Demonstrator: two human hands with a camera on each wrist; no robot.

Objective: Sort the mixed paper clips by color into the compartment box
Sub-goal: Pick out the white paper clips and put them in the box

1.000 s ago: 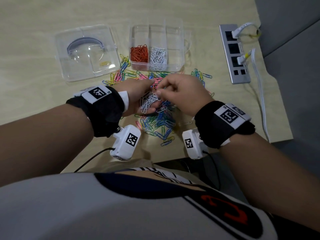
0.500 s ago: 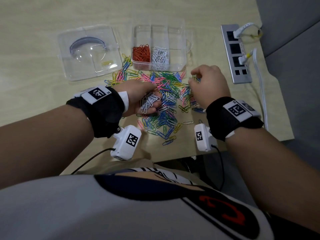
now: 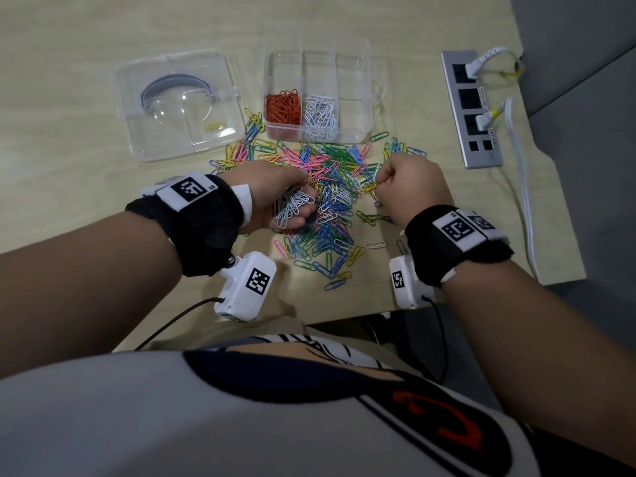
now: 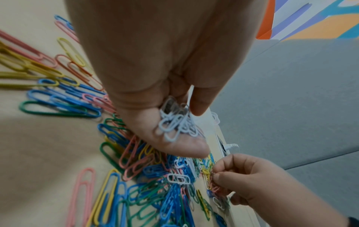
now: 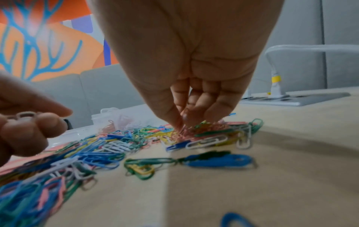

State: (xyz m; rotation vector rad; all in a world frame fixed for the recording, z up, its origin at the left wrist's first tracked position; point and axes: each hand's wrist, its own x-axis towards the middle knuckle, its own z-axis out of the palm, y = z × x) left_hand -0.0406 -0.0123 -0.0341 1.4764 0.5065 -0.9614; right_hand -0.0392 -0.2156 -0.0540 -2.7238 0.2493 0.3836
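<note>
Cupping a bunch of white wire paper clips [image 3: 292,210], the left hand [image 3: 272,197] waits; the right hand [image 3: 409,187] pinches into the mixed coloured heap [image 3: 330,201]. Light, slippery, tangle-prone: pinch one loop. Clear plastic compartment box [image 3: 354,129] at twelve o'clock.

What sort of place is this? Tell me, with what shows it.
Probably an office or lounge-type room, not a workshop: a light wooden table with a power strip set in it, grey padded seating beside it, and a bright painted wall.

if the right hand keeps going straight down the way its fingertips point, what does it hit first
Most likely the mixed paper clips right under the right hand: its fingertips point down into the pink and yellow tangle and seem to touch it already. Under the clips lies the table.
</note>
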